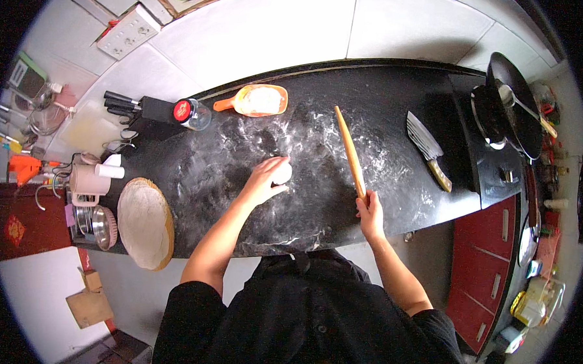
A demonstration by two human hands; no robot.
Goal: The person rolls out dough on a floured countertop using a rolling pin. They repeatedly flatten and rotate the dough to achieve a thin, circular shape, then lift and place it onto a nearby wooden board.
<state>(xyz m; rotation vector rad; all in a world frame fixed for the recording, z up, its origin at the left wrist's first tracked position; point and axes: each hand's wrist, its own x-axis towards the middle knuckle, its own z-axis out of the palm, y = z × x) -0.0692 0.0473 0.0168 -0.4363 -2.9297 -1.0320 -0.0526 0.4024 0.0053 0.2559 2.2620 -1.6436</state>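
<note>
My left hand (266, 179) is curled round a small white ball of dough (283, 174), low over the floured black countertop (212, 198). Whether the dough touches the counter I cannot tell. In my right hand (371, 215) is the near end of a tapered wooden rolling pin (350, 150). The pin points away from me, its far tip towards the wall. White flour (318, 129) is smeared over the dark surface between and beyond both hands.
An orange scoop of flour (261, 100) lies at the back, near a lidded glass jar (197, 115) and a knife block (157, 117). On the right rests a cleaver (427, 146), before a wok (514, 104). A round flour-dusted board (145, 224) overhangs the front-left edge.
</note>
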